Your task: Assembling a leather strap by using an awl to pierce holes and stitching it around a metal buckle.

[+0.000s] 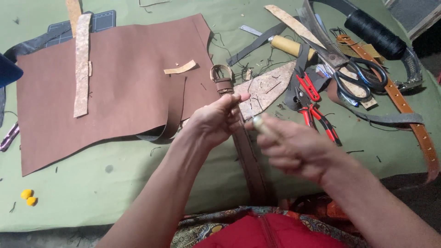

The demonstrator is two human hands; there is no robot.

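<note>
**Inspector:** Red cloth (266,232) with a patterned border lies nearest the camera, at the person's lap, and a brown leather strap (248,156) runs from there up across the green work surface (92,183).

**Clerk:** How is the strap held?

**Inspector:** The left hand (213,121) closes round its upper part just below the buckle (222,73), fingers curled and thumb laid along the edge. That grip appears to keep the strap taut and steady along its length. The buckle end rests on the surface, beside the edge of a large brown leather sheet (124,87).

**Clerk:** And the right hand?

**Inspector:** The right hand (294,149) is blurred. Its fingers are bunched nearly closed around a small pale object (258,122) at the fingertips, close to the strap's edge. What the object is cannot be told.

**Clerk:** Surroundings?

**Inspector:** Tools lie grouped to the right, within reach of that hand: large black-handled shears (353,73), red-handled pliers (317,115), a wooden-handled tool (289,46), and a spool of black thread (374,30). A tan perforated strap (409,110) lies at the far right. Two pale cork-like strips (81,64) rest on the sheet, with a short offcut (180,68) between them and the buckle. Two small yellow pieces (27,196) sit at the lower left, well apart from the work.
</note>
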